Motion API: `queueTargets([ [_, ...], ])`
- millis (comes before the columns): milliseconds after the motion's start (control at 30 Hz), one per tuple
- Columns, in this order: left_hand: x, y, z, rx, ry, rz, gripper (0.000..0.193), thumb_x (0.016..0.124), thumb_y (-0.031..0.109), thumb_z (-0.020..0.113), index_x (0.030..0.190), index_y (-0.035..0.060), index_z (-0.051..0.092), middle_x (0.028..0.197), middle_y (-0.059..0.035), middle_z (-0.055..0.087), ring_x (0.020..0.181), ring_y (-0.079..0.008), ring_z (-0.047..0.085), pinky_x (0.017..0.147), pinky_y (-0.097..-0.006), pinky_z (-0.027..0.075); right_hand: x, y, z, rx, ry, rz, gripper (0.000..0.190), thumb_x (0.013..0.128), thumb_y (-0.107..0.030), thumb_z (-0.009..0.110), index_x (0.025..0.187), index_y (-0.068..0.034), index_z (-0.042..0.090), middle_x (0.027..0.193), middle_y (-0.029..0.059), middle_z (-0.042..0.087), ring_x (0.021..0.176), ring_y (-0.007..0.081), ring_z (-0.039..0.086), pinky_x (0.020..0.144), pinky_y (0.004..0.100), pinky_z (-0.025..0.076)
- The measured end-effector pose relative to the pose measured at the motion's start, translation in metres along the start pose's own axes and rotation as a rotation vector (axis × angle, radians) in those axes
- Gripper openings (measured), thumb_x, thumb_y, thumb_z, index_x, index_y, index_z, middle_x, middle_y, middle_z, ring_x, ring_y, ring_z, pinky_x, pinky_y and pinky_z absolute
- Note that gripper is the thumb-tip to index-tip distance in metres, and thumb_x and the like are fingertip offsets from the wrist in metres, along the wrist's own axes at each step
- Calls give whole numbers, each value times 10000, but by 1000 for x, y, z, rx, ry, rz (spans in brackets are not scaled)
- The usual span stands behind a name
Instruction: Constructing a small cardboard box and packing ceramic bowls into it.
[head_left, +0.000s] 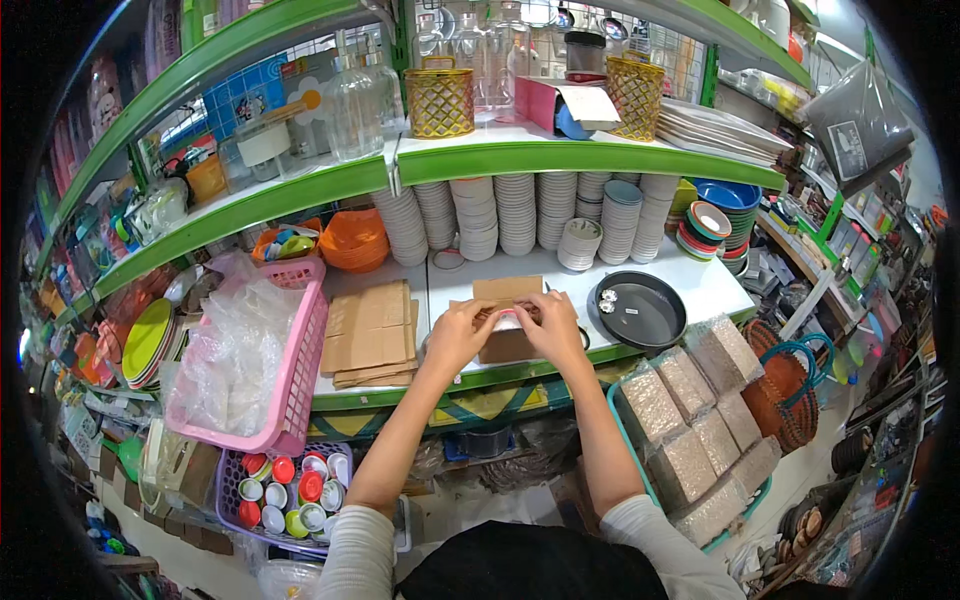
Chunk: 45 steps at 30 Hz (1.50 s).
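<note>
My left hand (459, 337) and my right hand (553, 326) meet over a small cardboard box (510, 349). Between my thumbs and fingers is a small white thing with a red rim (508, 321), perhaps a little bowl, mostly covered by my hands. A raised cardboard flap (507, 288) stands behind my fingers. Left of the box lies a stack of flattened cardboard (369, 330). To the right is a round dark pan (643, 319) holding two small white, flower-like pieces (607, 301).
Stacked small bowls (516, 214) line the shelf's back. A pink basket (296, 360) of bubble wrap stands left, above a purple basket (225, 487) of coloured cups. Bubble-wrapped blocks (686, 454) fill a crate at right. The upper shelf's green edge (585, 163) overhangs the work surface.
</note>
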<state>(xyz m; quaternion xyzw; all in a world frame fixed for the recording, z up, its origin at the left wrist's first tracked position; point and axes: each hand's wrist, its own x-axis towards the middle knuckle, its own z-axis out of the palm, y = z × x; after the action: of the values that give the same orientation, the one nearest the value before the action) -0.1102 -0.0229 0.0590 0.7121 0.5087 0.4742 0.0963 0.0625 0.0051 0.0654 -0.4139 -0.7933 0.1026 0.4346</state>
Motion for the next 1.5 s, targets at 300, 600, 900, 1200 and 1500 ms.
queueTargets([
  [300, -66, -4, -58, 70, 83, 49, 199, 818, 166, 646, 972, 40, 640, 907, -115, 655, 824, -280, 637, 726, -356, 505, -30, -74, 52, 324, 43, -37, 125, 805, -60, 629, 905, 11, 655, 840, 135, 660, 783, 280, 610, 702, 356, 483],
  [600, -153, -43, -127, 80, 149, -166, 196, 807, 134, 648, 985, 53, 639, 899, -122, 656, 791, -275, 647, 703, -366, 509, -65, -140, 139, 411, -121, -108, 127, 816, -51, 614, 930, -9, 653, 849, 126, 650, 792, 282, 611, 706, 365, 487],
  [900, -264, -100, -170, 216, 91, -463, 249, 807, 186, 621, 1022, 61, 618, 917, -121, 656, 827, -291, 644, 725, -380, 510, -127, -181, 254, 492, -477, 57, 193, 838, -120, 606, 986, -1, 642, 887, 187, 639, 794, 301, 644, 724, 377, 504],
  [1200, -383, -167, -189, 174, 56, -760, 307, 792, 211, 635, 1049, 44, 624, 939, -148, 670, 831, -315, 649, 721, -397, 514, -195, -207, 355, 439, -785, 104, 217, 814, -112, 616, 996, 4, 629, 794, 174, 662, 714, 285, 660, 659, 362, 516],
  [1500, -495, -242, -154, -116, 363, -973, 460, 754, 182, 687, 1100, -97, 569, 992, -245, 620, 875, -316, 646, 742, -367, 512, -265, -187, 459, 331, -901, 55, 252, 808, -114, 633, 1016, 27, 624, 887, 186, 654, 808, 285, 664, 724, 354, 521],
])
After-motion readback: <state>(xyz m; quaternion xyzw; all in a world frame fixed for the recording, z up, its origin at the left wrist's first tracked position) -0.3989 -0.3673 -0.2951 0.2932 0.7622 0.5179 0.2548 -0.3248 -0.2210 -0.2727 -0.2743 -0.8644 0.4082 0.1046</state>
